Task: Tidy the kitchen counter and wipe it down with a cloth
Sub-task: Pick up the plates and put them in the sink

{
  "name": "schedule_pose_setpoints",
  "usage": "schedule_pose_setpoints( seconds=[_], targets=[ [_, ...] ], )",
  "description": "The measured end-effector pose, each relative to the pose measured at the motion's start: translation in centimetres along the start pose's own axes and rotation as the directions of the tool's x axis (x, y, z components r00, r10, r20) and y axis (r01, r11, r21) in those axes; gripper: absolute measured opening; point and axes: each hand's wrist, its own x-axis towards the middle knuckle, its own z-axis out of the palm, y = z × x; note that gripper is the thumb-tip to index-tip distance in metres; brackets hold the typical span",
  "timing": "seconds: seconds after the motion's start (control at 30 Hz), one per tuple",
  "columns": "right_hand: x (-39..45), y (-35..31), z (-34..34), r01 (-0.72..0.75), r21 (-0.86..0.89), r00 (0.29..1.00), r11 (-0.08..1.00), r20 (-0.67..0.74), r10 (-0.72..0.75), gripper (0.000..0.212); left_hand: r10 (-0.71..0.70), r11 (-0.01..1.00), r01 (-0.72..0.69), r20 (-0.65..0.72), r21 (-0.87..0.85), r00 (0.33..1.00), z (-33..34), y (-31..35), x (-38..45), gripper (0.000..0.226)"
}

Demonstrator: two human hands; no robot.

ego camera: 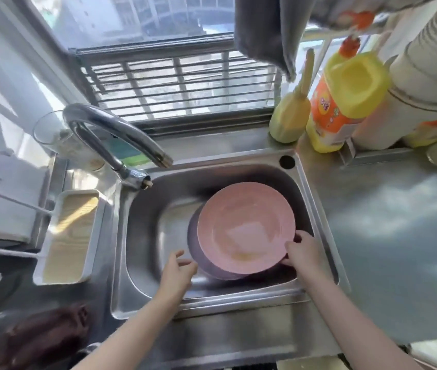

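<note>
A pink plate (245, 227) is sitting tilted inside the steel sink (142, 236) at the centre of the frame, lying on top of a darker purplish dish (194, 249) whose edge is showing along its lower left side. The right hand (301, 252) is gripping the pink plate at its lower right rim, thumb curled over the top edge and the other fingers tucked beneath. The left hand (178, 272) is hovering just left of the plates, fingers loosely spread and slightly bent, holding nothing; whether its fingertips are touching the darker dish cannot be told.

A curved chrome faucet (110, 132) is arching over the sink's upper left corner. Left of the sink, a white rectangular tray (69, 236) is lying on the counter, with a white rack (3, 206) beside it at the left edge of the frame. A clear glass (49, 132) is standing behind the faucet.

At the upper right, a yellow detergent bottle (345, 100) with an orange label is standing on the ledge, a yellow-green brush (292, 113) just to its left and a stack of white cups (420, 73) leaning on its right. A grey cloth (262, 28) is hanging above them at the top of the frame. The steel counter (388, 236) is stretching across the right side. A dark reddish blurred object (38, 340) is lying at the lower left corner.
</note>
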Motion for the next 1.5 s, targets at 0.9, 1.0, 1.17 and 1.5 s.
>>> schedule_pose_setpoints(
  seconds=[0.9,1.0,1.17,1.5],
  targets=[
    [4.6,-2.5,3.6,0.228,-0.486,0.965,0.843,0.228,-0.129,0.047,-0.008,0.986,-0.030,-0.227,-0.165,0.974,-0.6,-0.8,-1.0,0.034],
    [2.4,-4.4,3.7,0.368,-0.474,0.905,0.800,0.379,-0.192,0.047,0.028,0.977,-0.079,-0.249,-0.197,0.968,-1.1,0.1,-3.3,0.031],
    [-3.7,-6.5,5.2,0.587,-0.443,0.747,0.677,0.618,-0.244,0.050,0.042,0.960,-0.130,-0.332,-0.249,0.942,-2.6,-0.1,-7.4,0.027],
    [-14.9,-7.7,10.2,0.837,-0.209,0.392,0.507,0.874,-0.288,0.040,0.043,0.895,-0.256,-0.501,-0.365,0.864,-8.6,-3.8,-15.9,0.024]
  ],
)
